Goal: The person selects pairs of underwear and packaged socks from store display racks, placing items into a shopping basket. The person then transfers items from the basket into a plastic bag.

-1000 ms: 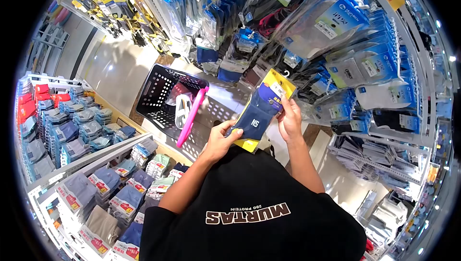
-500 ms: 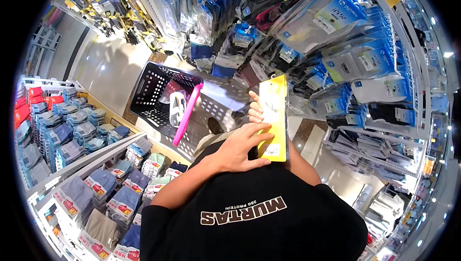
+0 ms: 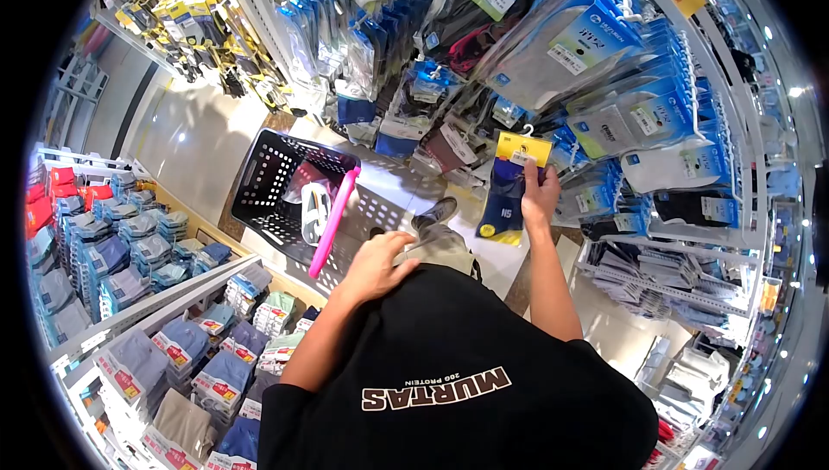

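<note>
My right hand (image 3: 540,196) grips a pack of dark navy socks (image 3: 503,198) near its top right. The pack has a yellow header card, a white hook on top and a round yellow mark low down; its front faces me. My left hand (image 3: 380,264) is apart from the pack, in front of my waist, with fingers and thumb spread and nothing in it. To its left, a black shopping basket (image 3: 252,183) with a pink handle (image 3: 334,224) has a white packaged item (image 3: 316,212) inside.
Racks of blue-carded sock packs (image 3: 596,29) hang ahead and to the right. Yellow-carded packs (image 3: 186,16) hang at far left. Shelves of folded packs (image 3: 199,336) stand on my left. My shoe (image 3: 434,212) shows beside the basket.
My left hand has let go of the sock pack and moved left. The pack, in my right hand, has turned from its yellow side to its navy front and shifted right.
</note>
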